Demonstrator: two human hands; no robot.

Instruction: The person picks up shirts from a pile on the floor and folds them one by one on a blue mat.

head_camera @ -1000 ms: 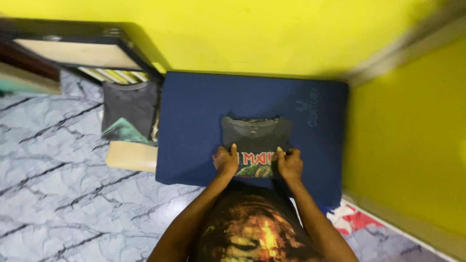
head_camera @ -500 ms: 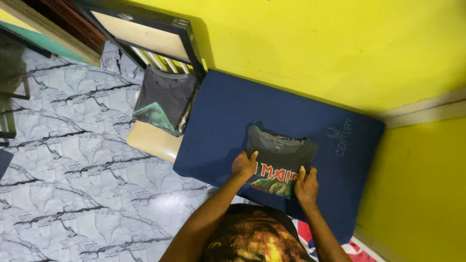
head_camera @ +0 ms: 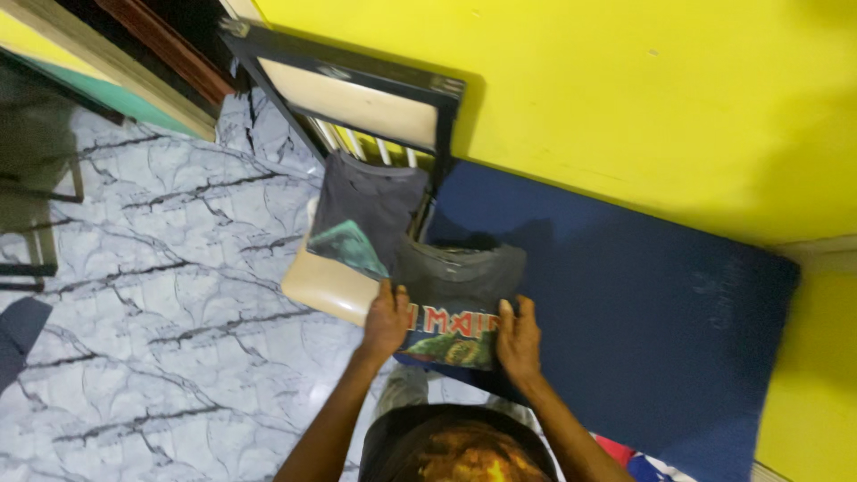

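I hold a folded dark grey T-shirt (head_camera: pixel 460 290) with a red and green print, lifted off the blue mattress (head_camera: pixel 625 312). My left hand (head_camera: pixel 386 319) grips its near left edge and my right hand (head_camera: pixel 518 337) grips its near right edge. The shirt hangs over the mattress's left edge, close to a chair seat (head_camera: pixel 326 286) that carries a pile of folded dark shirts (head_camera: pixel 366 214).
The chair (head_camera: pixel 357 85) has a dark frame and a cream backrest and stands against the yellow wall (head_camera: pixel 625 89). Marbled grey floor (head_camera: pixel 152 339) lies to the left. A dark stool frame (head_camera: pixel 36 223) stands at the far left edge.
Both hands have picked the folded shirt up from the middle of the mattress and carried it left toward the chair. My view has swung left as well.
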